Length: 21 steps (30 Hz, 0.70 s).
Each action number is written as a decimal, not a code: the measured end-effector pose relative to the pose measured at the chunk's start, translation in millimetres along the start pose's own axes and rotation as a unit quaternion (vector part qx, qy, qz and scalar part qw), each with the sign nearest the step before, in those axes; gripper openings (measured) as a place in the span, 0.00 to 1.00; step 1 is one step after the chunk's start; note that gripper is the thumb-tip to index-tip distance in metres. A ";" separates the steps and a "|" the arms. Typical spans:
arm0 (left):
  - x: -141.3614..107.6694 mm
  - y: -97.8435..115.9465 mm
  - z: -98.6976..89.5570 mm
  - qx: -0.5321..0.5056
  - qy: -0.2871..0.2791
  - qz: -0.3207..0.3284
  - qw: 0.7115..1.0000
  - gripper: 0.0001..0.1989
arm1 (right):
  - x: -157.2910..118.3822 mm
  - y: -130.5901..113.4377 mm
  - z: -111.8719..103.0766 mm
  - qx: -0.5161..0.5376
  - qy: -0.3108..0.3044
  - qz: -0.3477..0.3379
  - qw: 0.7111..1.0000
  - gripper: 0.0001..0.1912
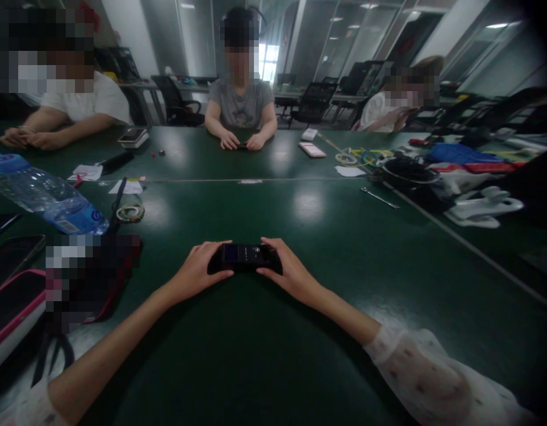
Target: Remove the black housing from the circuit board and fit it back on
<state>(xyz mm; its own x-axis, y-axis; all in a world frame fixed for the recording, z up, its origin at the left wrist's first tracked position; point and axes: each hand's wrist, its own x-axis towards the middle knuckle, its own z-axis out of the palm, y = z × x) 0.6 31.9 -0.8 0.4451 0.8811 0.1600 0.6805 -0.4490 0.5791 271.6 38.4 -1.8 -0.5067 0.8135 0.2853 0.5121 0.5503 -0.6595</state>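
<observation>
A black handheld device point(245, 254) with a dim bluish screen at its left end and small white markings lies lengthwise across in front of me on the dark green table point(264, 343). My left hand point(203, 265) grips its left end, thumb along the near edge and fingers at the far edge. Around the right end, my right hand point(285, 266) is closed in the same way. Both forearms come in from the lower corners. What the device is exactly, I cannot tell.
On my left are a water bottle point(51, 192), a red-edged case point(122, 278) and phones point(16, 260). A wrench point(380, 198), white plastic parts point(486, 207) and cables point(406, 168) lie on the right. Across the table sit three people, one point(240, 106) directly opposite.
</observation>
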 end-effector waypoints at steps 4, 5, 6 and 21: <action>0.5 0.2 -0.4 -0.005 0.000 0.003 1.000 0.30 | 0.7 0.9 0.5 -0.001 -0.003 -0.003 1.000 0.32; 0.6 0.4 -0.6 -0.005 0.000 0.002 1.000 0.30 | 1.1 0.7 0.6 -0.003 -0.005 -0.005 1.000 0.31; 0.7 0.7 -0.8 -0.004 0.001 0.002 1.000 0.30 | 1.4 0.6 0.6 -0.005 -0.008 -0.006 1.000 0.31; 0.8 -2.3 0.4 -0.006 0.003 0.006 1.000 0.30 | -1.1 5.1 1.4 0.000 -0.020 0.018 1.000 0.36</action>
<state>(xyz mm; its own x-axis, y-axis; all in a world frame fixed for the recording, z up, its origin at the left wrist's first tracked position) -0.4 33.6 -2.4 0.4495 0.8768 0.1709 0.6686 -0.4572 0.5865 273.8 40.1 -6.4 -0.5158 0.8242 0.2337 0.5300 0.5213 -0.6689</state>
